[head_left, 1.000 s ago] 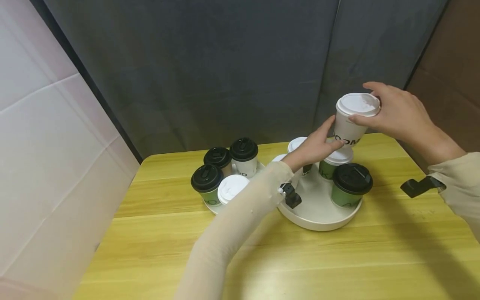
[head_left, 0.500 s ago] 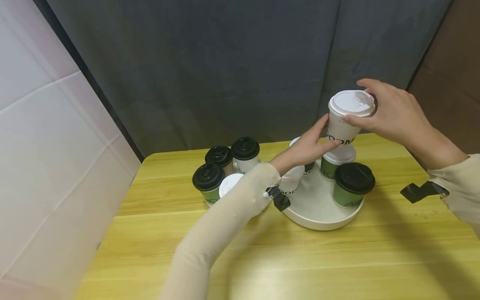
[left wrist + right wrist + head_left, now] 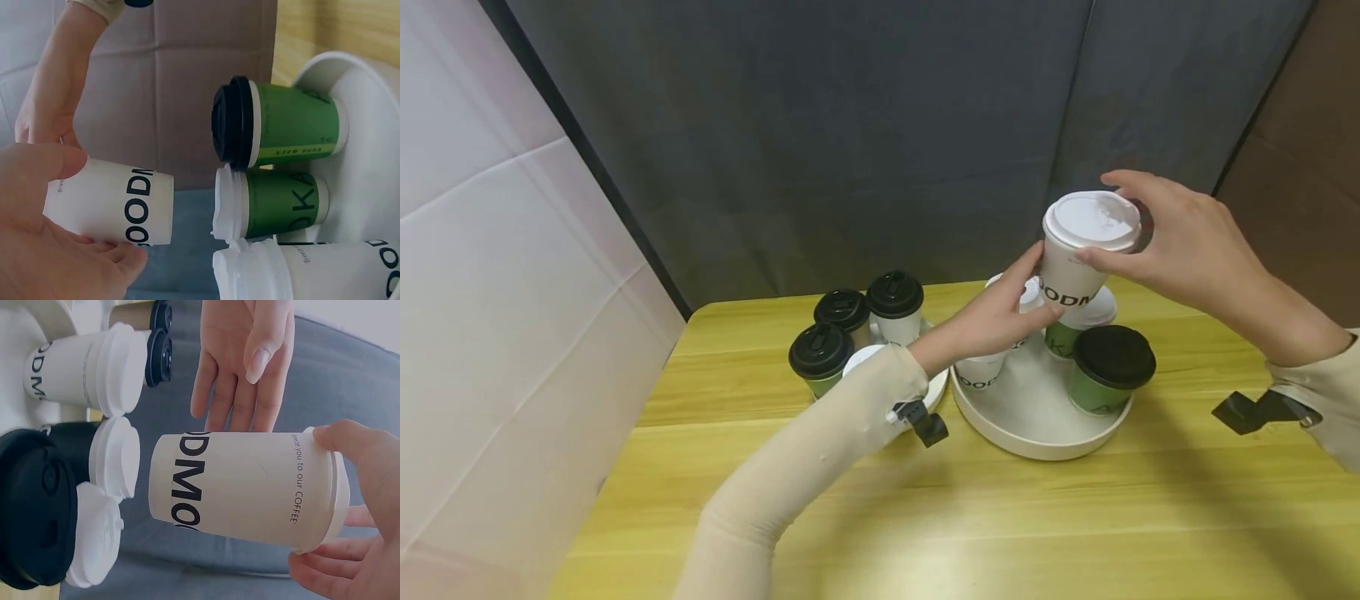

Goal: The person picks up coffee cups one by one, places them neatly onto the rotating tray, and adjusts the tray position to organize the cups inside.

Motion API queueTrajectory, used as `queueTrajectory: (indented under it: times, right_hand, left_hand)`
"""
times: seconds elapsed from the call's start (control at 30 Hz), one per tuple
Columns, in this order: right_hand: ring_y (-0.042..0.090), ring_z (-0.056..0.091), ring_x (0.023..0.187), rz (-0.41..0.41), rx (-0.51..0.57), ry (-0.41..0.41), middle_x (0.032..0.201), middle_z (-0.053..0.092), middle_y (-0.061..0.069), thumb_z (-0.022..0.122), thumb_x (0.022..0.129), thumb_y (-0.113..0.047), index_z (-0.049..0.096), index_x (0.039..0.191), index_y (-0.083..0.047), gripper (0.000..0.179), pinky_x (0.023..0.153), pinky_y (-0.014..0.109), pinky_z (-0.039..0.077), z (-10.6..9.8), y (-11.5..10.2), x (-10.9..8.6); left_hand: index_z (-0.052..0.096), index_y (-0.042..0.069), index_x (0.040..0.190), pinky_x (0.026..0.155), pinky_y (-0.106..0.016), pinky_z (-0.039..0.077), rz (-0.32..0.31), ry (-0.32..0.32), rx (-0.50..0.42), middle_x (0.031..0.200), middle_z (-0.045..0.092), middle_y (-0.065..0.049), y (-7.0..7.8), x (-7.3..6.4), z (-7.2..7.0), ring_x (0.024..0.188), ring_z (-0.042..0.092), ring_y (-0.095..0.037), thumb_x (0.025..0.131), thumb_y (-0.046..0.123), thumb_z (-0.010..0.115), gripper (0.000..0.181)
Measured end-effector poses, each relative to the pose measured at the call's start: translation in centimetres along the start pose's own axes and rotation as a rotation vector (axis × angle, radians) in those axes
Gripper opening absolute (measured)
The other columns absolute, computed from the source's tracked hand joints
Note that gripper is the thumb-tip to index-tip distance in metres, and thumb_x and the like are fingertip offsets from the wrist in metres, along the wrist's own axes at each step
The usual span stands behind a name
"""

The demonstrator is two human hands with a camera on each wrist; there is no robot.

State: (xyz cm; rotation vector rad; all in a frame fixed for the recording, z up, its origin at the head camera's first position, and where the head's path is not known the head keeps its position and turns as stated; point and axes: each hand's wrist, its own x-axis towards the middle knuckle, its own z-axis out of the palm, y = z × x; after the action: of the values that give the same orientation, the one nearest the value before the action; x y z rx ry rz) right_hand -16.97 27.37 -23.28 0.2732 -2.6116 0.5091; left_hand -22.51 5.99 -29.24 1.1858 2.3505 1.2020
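A white paper coffee cup (image 3: 1067, 275) with a white lid is held upright in the air over a round tray (image 3: 1032, 443). My right hand (image 3: 1187, 237) grips it around the lid and upper rim, thumb in front. On the cup's other side is my left hand (image 3: 985, 325), its fingers straight along the wall in the right wrist view and its thumb low in front. Below on the tray stand a green cup with a black lid (image 3: 1112, 367), a green cup with a white lid (image 3: 281, 203) and white-lidded cups, including a white cup (image 3: 84, 369).
Left of the tray, a smaller pale plate (image 3: 940, 387) carries several lidded cups, among them a black-lidded green cup (image 3: 820, 358); my left sleeve (image 3: 820, 450) partly covers them. Dark grey fabric (image 3: 850, 150) hangs behind the wooden table (image 3: 1000, 533).
The cup has shifted left and, lately, slightly down, with both hands moving along. My left forearm has swung left, uncovering more of the tray and its white cups.
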Motion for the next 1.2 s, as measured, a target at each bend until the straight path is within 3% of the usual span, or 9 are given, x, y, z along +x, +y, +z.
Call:
queueTrajectory:
  times: [0.1, 0.3, 0.53, 0.83, 0.97, 1.07, 1.2]
  right_hand:
    - [0.034, 0.06, 0.097, -0.009, 0.001, -0.004, 0.127, 0.063, 0.021, 0.082, 0.077, -0.04, 0.049, 0.144, -0.012, 0.079, 0.073, 0.044, 0.043, 0.1, -0.4, -0.6]
    - [0.031, 0.063, 0.095, -0.034, 0.016, 0.0, 0.126, 0.065, 0.017, 0.085, 0.074, -0.037, 0.053, 0.141, -0.012, 0.078, 0.071, 0.038, 0.045, 0.3, -1.0, -1.8]
    - [0.03, 0.068, 0.1, -0.035, 0.05, 0.004, 0.127, 0.066, 0.011, 0.088, 0.071, -0.036, 0.056, 0.137, -0.016, 0.076, 0.076, 0.044, 0.048, 0.7, -1.7, -3.2]
    - [0.026, 0.066, 0.095, -0.095, 0.051, 0.008, 0.121, 0.068, 0.007, 0.09, 0.067, -0.033, 0.059, 0.132, -0.017, 0.074, 0.072, 0.043, 0.051, 1.6, -2.4, -4.8]
    - [0.021, 0.066, 0.093, -0.131, 0.061, -0.002, 0.118, 0.069, 0.003, 0.091, 0.067, -0.031, 0.06, 0.131, -0.016, 0.073, 0.074, 0.029, 0.049, 2.0, -2.4, -5.5]
    - [0.019, 0.067, 0.097, -0.137, 0.066, -0.02, 0.12, 0.07, 0.0, 0.091, 0.067, -0.031, 0.061, 0.13, -0.017, 0.071, 0.079, 0.026, 0.048, 2.5, -2.4, -6.1]
    - [0.021, 0.066, 0.108, -0.118, 0.069, -0.06, 0.125, 0.068, 0.0, 0.09, 0.067, -0.033, 0.06, 0.13, -0.02, 0.071, 0.085, 0.036, 0.049, 3.2, -2.2, -6.8]
  left_hand:
    - [0.001, 0.013, 0.16, 0.125, -0.032, 0.024, 0.003, -0.008, 0.012, 0.167, 0.017, -0.005, 0.1, -0.8, 0.1, 0.154, 0.019, -0.015, 0.098, 0.027, 0.058, 0.085]
    - [0.0, 0.011, 0.16, 0.124, -0.035, 0.027, -0.004, -0.016, 0.044, 0.166, 0.02, -0.009, 0.2, -2.6, 0.7, 0.153, 0.024, -0.019, 0.095, 0.025, 0.063, 0.091]
    - [0.0, 0.01, 0.16, 0.124, -0.032, 0.027, -0.01, -0.03, 0.076, 0.166, 0.02, -0.011, 0.1, -4.8, 1.6, 0.153, 0.026, -0.02, 0.09, 0.024, 0.068, 0.099]
    - [-0.003, 0.012, 0.16, 0.126, -0.033, 0.02, -0.033, -0.059, 0.071, 0.168, 0.013, -0.006, 0.0, -7.6, 2.2, 0.155, 0.016, -0.014, 0.091, 0.027, 0.067, 0.099]
    - [-0.004, 0.011, 0.16, 0.126, -0.033, 0.021, -0.058, -0.075, 0.086, 0.168, 0.011, -0.006, -0.1, -8.5, 2.9, 0.154, 0.017, -0.016, 0.091, 0.028, 0.067, 0.1]
    - [-0.004, 0.01, 0.159, 0.125, -0.033, 0.024, -0.071, -0.09, 0.107, 0.167, 0.014, -0.009, -0.3, -9.0, 3.5, 0.153, 0.023, -0.018, 0.091, 0.028, 0.068, 0.101]
    - [-0.007, 0.009, 0.159, 0.125, -0.034, 0.023, -0.053, -0.105, 0.11, 0.168, 0.008, -0.011, -0.7, -9.5, 4.3, 0.154, 0.02, -0.02, 0.09, 0.027, 0.069, 0.104]
